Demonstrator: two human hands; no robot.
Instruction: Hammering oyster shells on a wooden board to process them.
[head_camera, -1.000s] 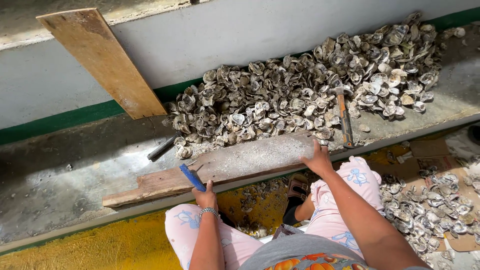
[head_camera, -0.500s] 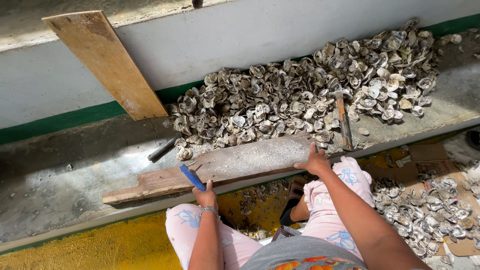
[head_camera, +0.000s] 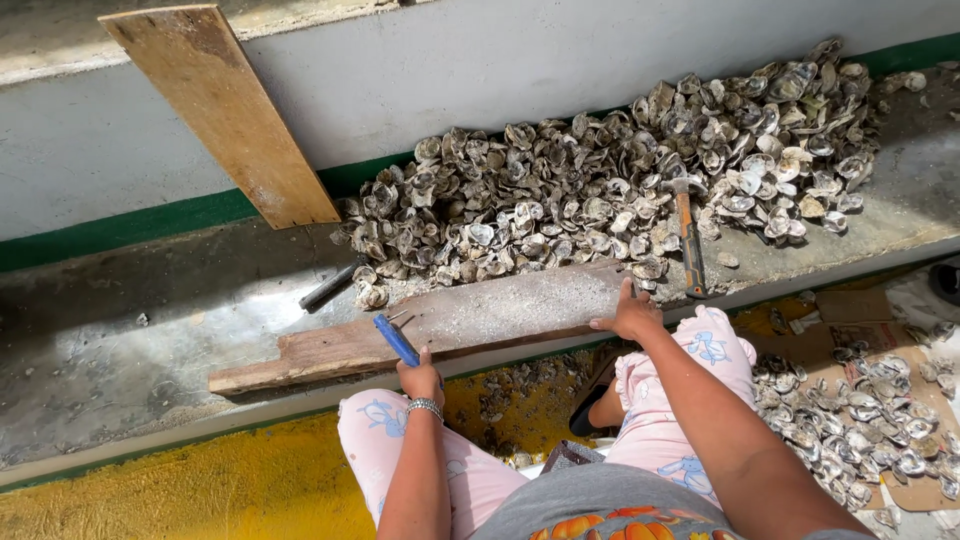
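here your left hand (head_camera: 421, 381) is closed around a blue-handled tool (head_camera: 397, 340), its handle angling up and away over the near edge of the long wooden board (head_camera: 480, 320) that lies flat along the concrete ledge (head_camera: 150, 330). a beaded bracelet (head_camera: 425, 405) sits on that wrist. your right hand (head_camera: 630, 315) rests open on the board's right end, palm down, fingers spread on the pale, dusted surface, gripping nothing. just beyond the board a big pile of oyster shells (head_camera: 620, 190) banks up against the white wall, spreading from the middle of the ledge out to the right. a hammer (head_camera: 688, 235) with a wooden handle lies at the pile's near edge, its head among the shells, close to your right hand but apart from it. a dark metal rod (head_camera: 330, 285) lies at the pile's left foot. a wooden plank (head_camera: 225, 110) leans tilted against the wall on the left. more shells (head_camera: 860, 420) lie scattered on cardboard on the floor by your right knee.
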